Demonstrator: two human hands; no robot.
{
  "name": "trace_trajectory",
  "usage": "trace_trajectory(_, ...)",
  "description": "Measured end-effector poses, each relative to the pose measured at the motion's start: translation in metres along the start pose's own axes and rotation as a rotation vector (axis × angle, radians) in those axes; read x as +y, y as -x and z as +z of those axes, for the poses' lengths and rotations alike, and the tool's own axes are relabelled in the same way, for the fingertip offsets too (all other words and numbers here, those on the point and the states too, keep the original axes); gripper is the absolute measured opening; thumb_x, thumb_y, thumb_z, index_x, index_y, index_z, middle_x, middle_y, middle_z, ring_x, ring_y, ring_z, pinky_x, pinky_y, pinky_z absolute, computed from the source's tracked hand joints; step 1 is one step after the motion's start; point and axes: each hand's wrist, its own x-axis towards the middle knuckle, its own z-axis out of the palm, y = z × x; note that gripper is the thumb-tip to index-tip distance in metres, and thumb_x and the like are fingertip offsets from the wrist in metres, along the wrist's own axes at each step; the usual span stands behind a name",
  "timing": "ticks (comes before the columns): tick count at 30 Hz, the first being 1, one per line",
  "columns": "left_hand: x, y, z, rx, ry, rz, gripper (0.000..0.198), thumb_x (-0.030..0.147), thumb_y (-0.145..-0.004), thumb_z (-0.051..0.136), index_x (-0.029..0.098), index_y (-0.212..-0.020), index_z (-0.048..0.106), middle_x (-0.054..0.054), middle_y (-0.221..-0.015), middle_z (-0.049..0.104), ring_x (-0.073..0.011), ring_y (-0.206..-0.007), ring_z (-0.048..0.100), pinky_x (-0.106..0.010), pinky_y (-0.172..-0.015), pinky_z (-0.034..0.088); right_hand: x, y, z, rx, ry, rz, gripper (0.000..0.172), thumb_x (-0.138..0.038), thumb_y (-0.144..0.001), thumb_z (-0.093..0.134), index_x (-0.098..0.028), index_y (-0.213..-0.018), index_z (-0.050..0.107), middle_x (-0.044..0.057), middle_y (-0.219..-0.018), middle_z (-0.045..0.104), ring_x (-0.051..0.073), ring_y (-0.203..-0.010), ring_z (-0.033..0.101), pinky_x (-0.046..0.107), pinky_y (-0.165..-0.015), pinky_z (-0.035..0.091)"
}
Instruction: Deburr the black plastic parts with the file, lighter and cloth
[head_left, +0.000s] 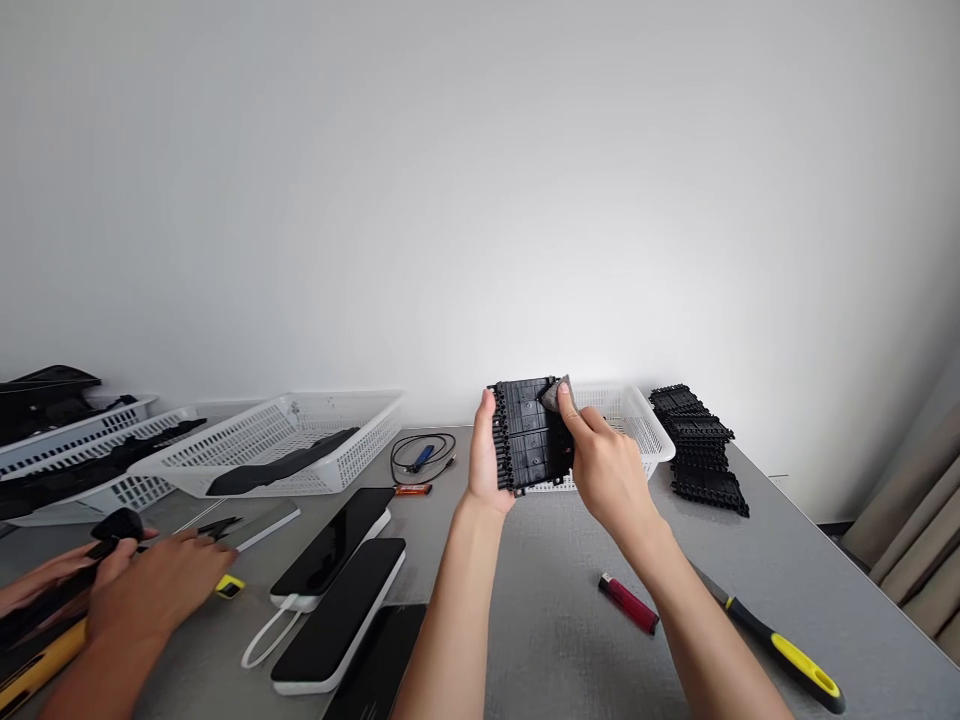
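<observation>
My left hand (484, 462) grips the left edge of a black ribbed plastic panel (529, 432) and holds it upright above the grey table (555, 620). My right hand (606, 468) pinches a small grey pad (556, 392) against the panel's top right corner. Behind the panel stands a white mesh basket (637, 425).
A stack of the same black panels (699, 448) lies at the right. A red lighter (628, 603) and a yellow-and-black handled tool (787, 648) lie near me. Phones on white power banks (337, 590), more white baskets (277, 445) and a cable (421, 456) lie left. Another person's hands (142, 580) work at far left.
</observation>
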Motion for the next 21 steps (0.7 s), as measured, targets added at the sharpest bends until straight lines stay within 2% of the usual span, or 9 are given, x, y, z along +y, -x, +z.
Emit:
trace_trajectory(5, 0.010, -0.007, -0.008, 0.151, 0.066, 0.082, 0.052, 0.058, -0.096, 0.045, 0.015, -0.093, 0.074, -0.008, -0.073, 0.076, -0.0214, -0.065, 0.074, -0.031, -0.065, 0.062, -0.006, 0.010, -0.018, -0.213, 0.045, -0.082, 0.080, 0.003, -0.080, 0.036, -0.020, -0.156, 0.040, 0.006, -0.089, 0.063, 0.014, -0.057, 0.048, 0.032, -0.052, 0.019)
trace_trajectory(8, 0.018, -0.009, -0.015, 0.184, 0.097, 0.113, 0.050, 0.058, -0.095, 0.047, 0.016, -0.091, 0.073, -0.006, -0.074, 0.076, -0.0201, -0.064, 0.073, -0.030, -0.063, 0.061, -0.001, 0.018, -0.032, -0.313, -0.024, -0.120, 0.080, 0.005, -0.076, 0.038, -0.024, -0.149, 0.051, 0.004, -0.081, 0.063, 0.013, -0.056, 0.045, 0.031, -0.053, 0.019)
trace_trajectory(11, 0.019, -0.009, -0.017, 0.169, 0.092, 0.072, 0.049, 0.057, -0.095, 0.048, 0.015, -0.093, 0.073, -0.007, -0.075, 0.076, -0.0219, -0.071, 0.075, -0.031, -0.065, 0.062, 0.011, 0.021, -0.040, -0.221, -0.103, -0.043, 0.071, 0.002, -0.083, 0.036, -0.027, -0.144, 0.058, 0.003, -0.078, 0.062, 0.013, -0.056, 0.044, 0.028, -0.054, 0.023)
trace_trajectory(14, 0.014, -0.008, -0.014, 0.122, 0.050, -0.006, 0.050, 0.057, -0.096, 0.047, 0.014, -0.098, 0.074, -0.009, -0.076, 0.076, -0.0240, -0.077, 0.076, -0.031, -0.066, 0.062, 0.021, 0.016, -0.036, 0.014, -0.167, 0.088, 0.064, -0.003, -0.091, 0.033, -0.022, -0.149, 0.052, 0.004, -0.083, 0.062, 0.013, -0.060, 0.047, 0.026, -0.057, 0.030)
trace_trajectory(16, 0.008, -0.007, -0.012, 0.064, 0.012, -0.056, 0.052, 0.058, -0.094, 0.048, 0.014, -0.104, 0.074, -0.011, -0.082, 0.077, -0.0252, -0.081, 0.076, -0.033, -0.069, 0.062, 0.021, 0.011, -0.028, 0.105, -0.193, 0.102, 0.062, -0.006, -0.094, 0.031, -0.020, -0.152, 0.046, 0.005, -0.086, 0.062, 0.014, -0.063, 0.049, 0.026, -0.058, 0.033)
trace_trajectory(18, 0.003, -0.006, -0.009, 0.008, -0.019, -0.085, 0.054, 0.060, -0.092, 0.052, 0.014, -0.111, 0.073, -0.012, -0.089, 0.078, -0.0261, -0.085, 0.076, -0.035, -0.074, 0.062, 0.016, 0.005, -0.018, 0.095, -0.166, 0.075, 0.063, -0.007, -0.094, 0.030, -0.020, -0.155, 0.041, 0.006, -0.088, 0.062, 0.014, -0.063, 0.050, 0.026, -0.057, 0.033)
trace_trajectory(21, 0.000, -0.006, -0.006, -0.018, -0.018, -0.079, 0.056, 0.061, -0.090, 0.053, 0.014, -0.113, 0.073, -0.012, -0.091, 0.079, -0.0271, -0.087, 0.076, -0.037, -0.079, 0.062, 0.005, 0.001, -0.009, -0.011, -0.055, 0.039, 0.070, -0.003, -0.091, 0.032, -0.021, -0.159, 0.034, 0.007, -0.093, 0.063, 0.013, -0.060, 0.049, 0.027, -0.055, 0.031)
